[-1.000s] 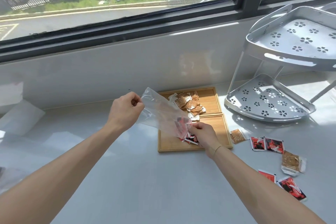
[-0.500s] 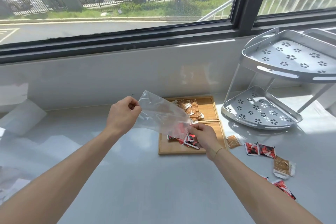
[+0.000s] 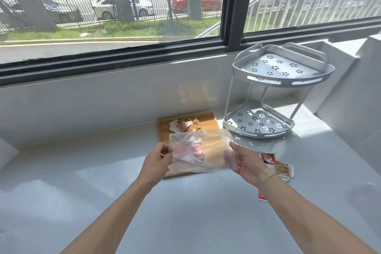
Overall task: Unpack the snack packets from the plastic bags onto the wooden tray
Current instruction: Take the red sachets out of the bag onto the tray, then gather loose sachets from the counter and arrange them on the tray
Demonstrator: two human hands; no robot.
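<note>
Both hands pinch a clear plastic bag point(image 3: 203, 150) at centre frame: left hand point(image 3: 156, 161) one edge, right hand point(image 3: 246, 163) the other. Bag held over bamboo wooden tray point(image 3: 208, 122) w/ brown snack packets point(image 3: 185, 126)

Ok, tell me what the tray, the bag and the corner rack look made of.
Tray: wood, perhaps bamboo; pale grain, matte.
Bag: thin clear plastic; glossy, creased, see-through.
Corner rack: probably painted metal; thin, perforated, pale grey, satin.

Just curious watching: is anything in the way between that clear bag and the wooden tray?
Nothing visible. Left hand and right hand hold the clear plastic bag directly over the rectangular wooden tray, whose far half already holds brown snack packets.
</note>
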